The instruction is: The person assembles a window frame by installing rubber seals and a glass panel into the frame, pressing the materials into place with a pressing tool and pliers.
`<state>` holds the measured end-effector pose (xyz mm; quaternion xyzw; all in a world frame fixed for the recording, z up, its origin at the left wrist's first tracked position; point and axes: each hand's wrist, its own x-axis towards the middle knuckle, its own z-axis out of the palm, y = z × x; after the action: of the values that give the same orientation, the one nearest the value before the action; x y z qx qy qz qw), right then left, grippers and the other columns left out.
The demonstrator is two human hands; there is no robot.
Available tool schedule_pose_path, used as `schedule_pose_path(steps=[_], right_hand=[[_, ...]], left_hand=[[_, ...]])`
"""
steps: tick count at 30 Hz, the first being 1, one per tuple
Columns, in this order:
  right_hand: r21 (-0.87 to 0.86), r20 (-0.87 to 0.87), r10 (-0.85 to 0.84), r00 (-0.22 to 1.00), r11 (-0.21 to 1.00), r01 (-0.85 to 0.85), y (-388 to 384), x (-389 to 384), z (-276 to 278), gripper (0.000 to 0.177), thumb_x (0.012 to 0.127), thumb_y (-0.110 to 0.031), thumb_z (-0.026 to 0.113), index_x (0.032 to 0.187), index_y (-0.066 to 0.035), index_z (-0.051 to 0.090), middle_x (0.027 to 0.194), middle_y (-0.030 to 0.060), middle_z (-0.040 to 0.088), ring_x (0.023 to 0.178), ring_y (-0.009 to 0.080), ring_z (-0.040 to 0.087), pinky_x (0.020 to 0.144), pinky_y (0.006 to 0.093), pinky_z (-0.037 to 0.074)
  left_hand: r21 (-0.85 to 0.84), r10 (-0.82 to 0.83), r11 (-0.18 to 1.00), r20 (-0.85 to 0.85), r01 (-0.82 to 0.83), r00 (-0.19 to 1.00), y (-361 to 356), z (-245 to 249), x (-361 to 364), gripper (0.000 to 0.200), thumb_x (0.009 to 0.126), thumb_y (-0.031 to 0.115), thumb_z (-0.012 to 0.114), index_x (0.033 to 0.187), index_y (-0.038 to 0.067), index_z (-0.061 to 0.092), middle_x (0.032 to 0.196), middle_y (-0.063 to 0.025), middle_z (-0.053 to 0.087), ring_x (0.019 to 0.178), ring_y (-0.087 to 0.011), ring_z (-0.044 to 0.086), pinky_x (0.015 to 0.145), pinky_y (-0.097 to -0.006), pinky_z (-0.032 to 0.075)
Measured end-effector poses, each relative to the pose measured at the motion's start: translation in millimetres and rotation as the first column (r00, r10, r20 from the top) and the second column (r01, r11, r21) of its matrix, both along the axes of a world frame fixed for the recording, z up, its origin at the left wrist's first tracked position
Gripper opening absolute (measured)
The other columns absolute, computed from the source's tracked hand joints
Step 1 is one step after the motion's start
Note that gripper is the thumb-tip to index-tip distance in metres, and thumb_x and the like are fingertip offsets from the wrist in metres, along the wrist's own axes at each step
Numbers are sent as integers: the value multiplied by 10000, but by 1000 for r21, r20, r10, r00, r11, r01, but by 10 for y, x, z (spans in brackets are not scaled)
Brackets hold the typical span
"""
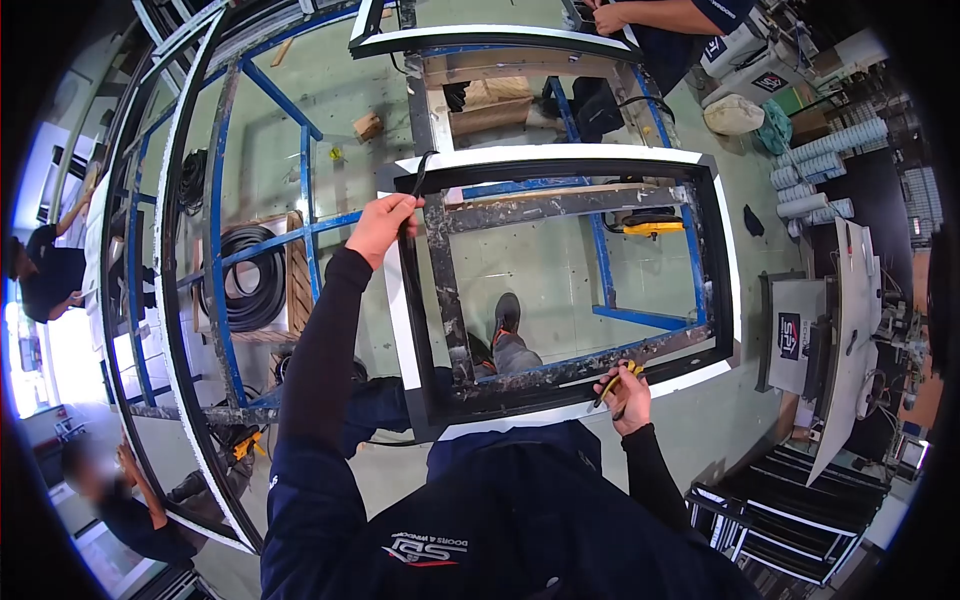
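Observation:
A rectangular window frame [735,270], black with white film on its outer edges, lies across a paint-marked metal stand in front of me. At its upper left corner, my left hand [383,230] is closed on a black rubber seal strip [421,178]. One end of the strip sticks up past the corner; the rest runs down along the frame's left side. My right hand [630,398] grips yellow-and-black pliers [612,382] by the lower frame edge, at the right. Whether the pliers' jaws are open cannot be made out.
A second frame [490,42] lies beyond, with another person's hand [608,16] at it. Tall frames [185,300] and a blue rack [222,250] stand left, near a coil of black hose-like seal [243,275]. A yellow tool [653,229] sits below. Two people [125,500] are left.

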<state>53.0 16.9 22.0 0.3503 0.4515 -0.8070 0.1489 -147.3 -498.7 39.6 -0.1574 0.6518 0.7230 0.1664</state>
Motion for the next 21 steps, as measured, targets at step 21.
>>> schedule_pose_path(steps=[21], right_hand=[[-341, -554, 424, 716, 670, -660, -2299, -2157, 781, 340, 987, -102, 631, 1310, -77, 530, 1347, 149, 600, 957, 212, 666, 895, 376, 553]], left_hand=[[-435, -281, 886, -227, 161, 933, 547, 480, 513, 221, 1061, 175, 545, 1143, -8, 640, 952, -37, 636, 901, -130, 570, 839, -299, 476]])
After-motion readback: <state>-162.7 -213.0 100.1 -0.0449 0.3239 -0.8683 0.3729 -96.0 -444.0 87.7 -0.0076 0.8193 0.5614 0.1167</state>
